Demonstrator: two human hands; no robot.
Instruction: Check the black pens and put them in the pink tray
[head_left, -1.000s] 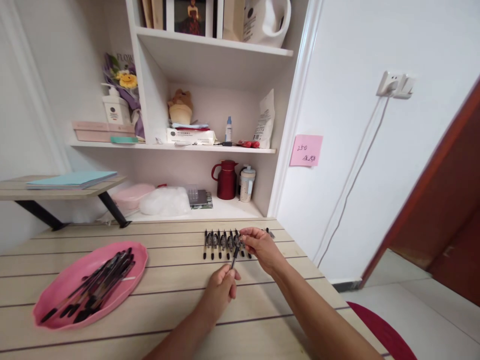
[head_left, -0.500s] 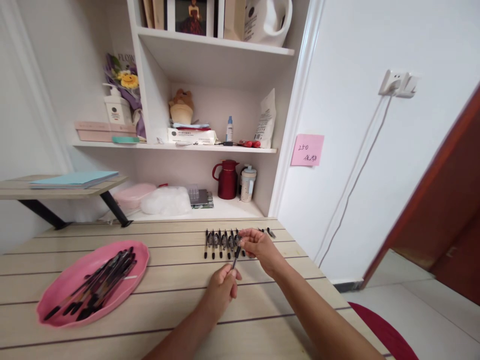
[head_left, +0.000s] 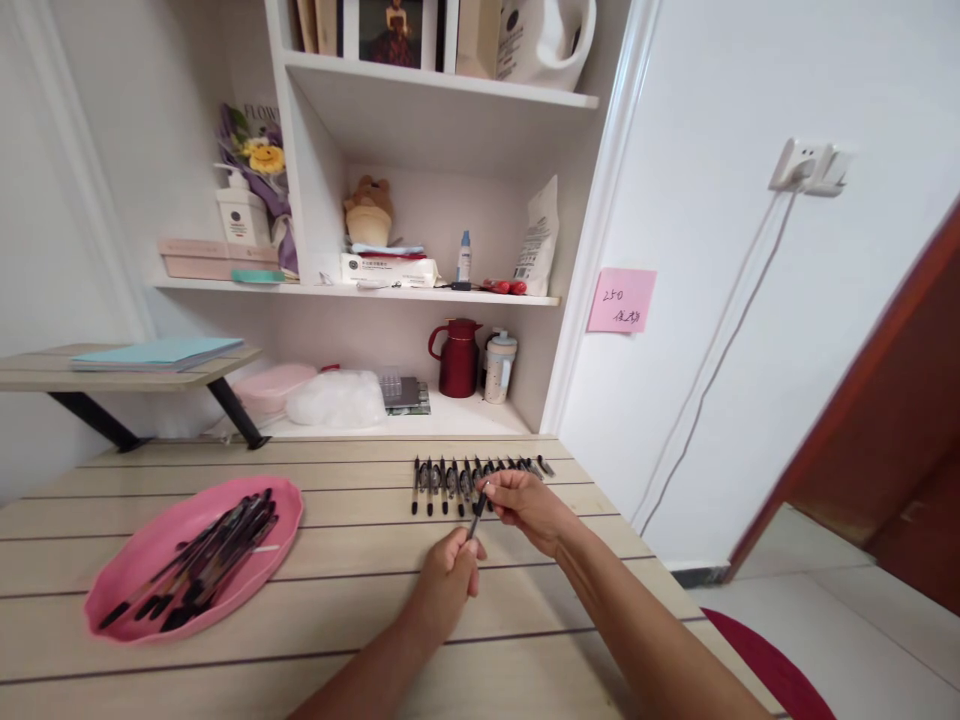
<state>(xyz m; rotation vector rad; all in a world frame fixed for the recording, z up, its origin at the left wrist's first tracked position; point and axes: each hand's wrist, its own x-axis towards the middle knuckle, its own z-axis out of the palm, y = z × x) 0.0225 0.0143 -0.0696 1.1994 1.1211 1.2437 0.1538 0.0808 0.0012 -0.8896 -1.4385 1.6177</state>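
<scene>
Between my two hands is a slim pen (head_left: 477,515) with a black upper part and a clear barrel, tilted over the table. My left hand (head_left: 448,575) is closed round its lower end. At the upper end, my right hand (head_left: 521,502) pinches the tip with thumb and fingers. Just beyond the hands lies a row of pens (head_left: 444,484) with black ends, side by side; my right hand hides part of it. On the left, a pink scalloped tray (head_left: 105,590) holds a heap of dark pens (head_left: 217,550).
The slatted wooden table (head_left: 360,640) runs back to a white shelf unit (head_left: 442,290). A small raised stand (head_left: 45,375) bears a light blue booklet (head_left: 157,353) at the left. A red jug (head_left: 458,360) and a pale cup (head_left: 499,368) stand at the back.
My right hand has moved slightly down and right along with the pen, and more of the row of pens shows behind it. Both hands keep hold of the pen. The view has shifted slightly.
</scene>
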